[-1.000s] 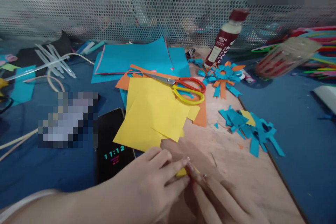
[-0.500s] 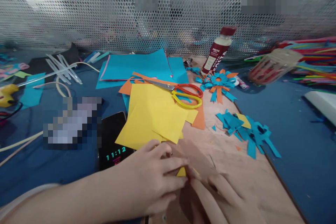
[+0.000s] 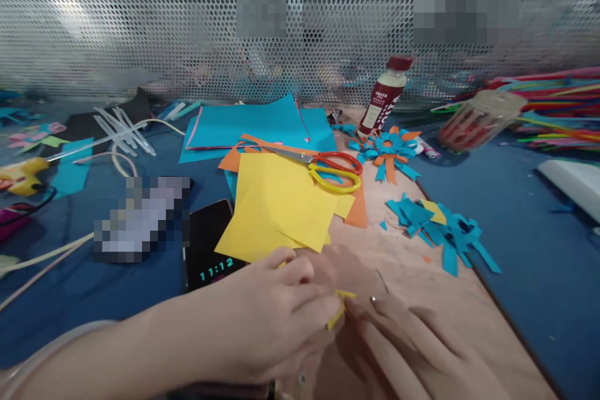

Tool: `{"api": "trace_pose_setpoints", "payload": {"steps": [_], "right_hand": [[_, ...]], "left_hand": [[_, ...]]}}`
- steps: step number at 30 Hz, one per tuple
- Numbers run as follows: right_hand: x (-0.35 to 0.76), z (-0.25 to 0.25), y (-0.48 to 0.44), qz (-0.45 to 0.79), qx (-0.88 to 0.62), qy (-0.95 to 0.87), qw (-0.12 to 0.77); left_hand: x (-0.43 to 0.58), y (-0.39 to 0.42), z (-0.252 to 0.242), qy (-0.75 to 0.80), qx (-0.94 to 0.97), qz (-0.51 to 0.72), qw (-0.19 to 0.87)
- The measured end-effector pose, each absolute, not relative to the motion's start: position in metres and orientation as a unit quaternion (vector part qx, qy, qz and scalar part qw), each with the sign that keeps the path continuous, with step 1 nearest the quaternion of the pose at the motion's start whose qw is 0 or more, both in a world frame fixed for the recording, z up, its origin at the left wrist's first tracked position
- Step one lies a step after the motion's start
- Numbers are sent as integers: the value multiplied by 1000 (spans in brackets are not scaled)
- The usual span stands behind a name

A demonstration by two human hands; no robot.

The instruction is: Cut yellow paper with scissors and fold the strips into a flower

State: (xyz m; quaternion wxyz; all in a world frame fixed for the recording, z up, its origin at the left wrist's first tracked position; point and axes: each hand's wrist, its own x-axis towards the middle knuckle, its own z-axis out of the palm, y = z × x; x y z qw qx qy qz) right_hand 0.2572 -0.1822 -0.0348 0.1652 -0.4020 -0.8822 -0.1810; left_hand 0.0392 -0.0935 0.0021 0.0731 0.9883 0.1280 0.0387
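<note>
My left hand (image 3: 285, 309) is closed, its fingertips pinching a small strip of yellow paper (image 3: 335, 316) just above the wooden board (image 3: 450, 325). Close by on the right, my right hand (image 3: 403, 340) has its thumb and index finger at the other side of the same strip, so both hands hold it; much of the paper is hidden by fingers. Beyond the left hand lie yellow paper sheets (image 3: 281, 206) in an uneven stack. Scissors (image 3: 328, 165) with one red and one yellow handle rest across their upper edge.
A black phone (image 3: 206, 237) lies left of the yellow sheets. Blue sheets (image 3: 253, 125) sit behind. Blue paper cutouts (image 3: 445, 231) and a blue-orange paper flower (image 3: 388, 144) are on the right, near a bottle (image 3: 384, 97) and a tipped jar (image 3: 478, 122). A glue gun (image 3: 23, 178) is far left.
The fingers have shifted around the yellow paper, which now shows as a thin bent strip between them. My right hand has moved slightly right. The camera view has shifted a little.
</note>
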Motion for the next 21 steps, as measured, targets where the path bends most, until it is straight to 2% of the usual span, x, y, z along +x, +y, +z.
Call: {"api": "trace_pose_setpoints", "payload": {"steps": [6, 21], "right_hand": [[266, -17, -167, -126, -356, -910, 170], [286, -29, -156, -67, -306, -941, 127]], "left_hand": [[39, -102, 5, 86, 993, 32, 80], [42, -105, 3, 68, 979, 26, 193]]}}
